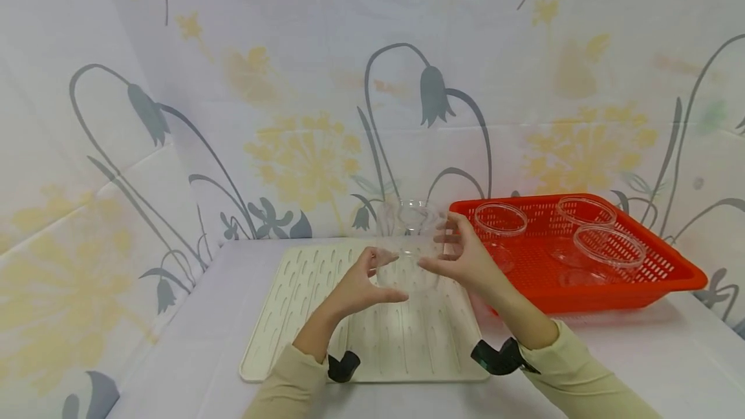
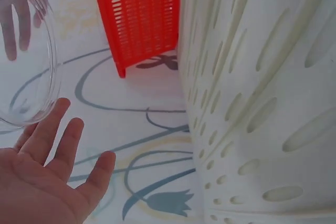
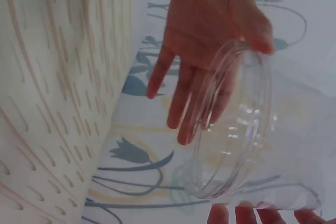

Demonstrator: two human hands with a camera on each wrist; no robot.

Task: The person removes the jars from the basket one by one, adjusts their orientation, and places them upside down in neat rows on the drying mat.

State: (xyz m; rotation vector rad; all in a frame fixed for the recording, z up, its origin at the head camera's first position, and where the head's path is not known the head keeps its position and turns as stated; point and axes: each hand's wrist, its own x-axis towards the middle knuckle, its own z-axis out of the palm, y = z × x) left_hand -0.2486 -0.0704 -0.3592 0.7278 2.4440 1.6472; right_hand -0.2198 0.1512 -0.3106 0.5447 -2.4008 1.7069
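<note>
Both hands are around a clear round jar (image 1: pixel 409 244) above a cream drying mat (image 1: pixel 314 315). My right hand (image 1: pixel 465 257) grips the jar's right side, thumb nearer me and fingers farther back; its fingertips (image 3: pixel 245 214) show along the lower edge of the right wrist view. On the other side, my left hand (image 1: pixel 357 286) has its thumb apart from its fingers. The left wrist view shows the left hand's fingers (image 2: pixel 65 145) straight and spread, right at the jar's rim (image 2: pixel 54 72). In the right wrist view the jar's thick ringed end (image 3: pixel 210 145) faces the mat side.
A red perforated basket (image 1: pixel 582 302) stands right of the mat, close to its edge. Several clear jars (image 1: pixel 502 220) stand inside it with round rims upward. White cloth (image 1: pixel 186 341) covers the table, and a flower-patterned cloth (image 1: pixel 314 83) hangs behind.
</note>
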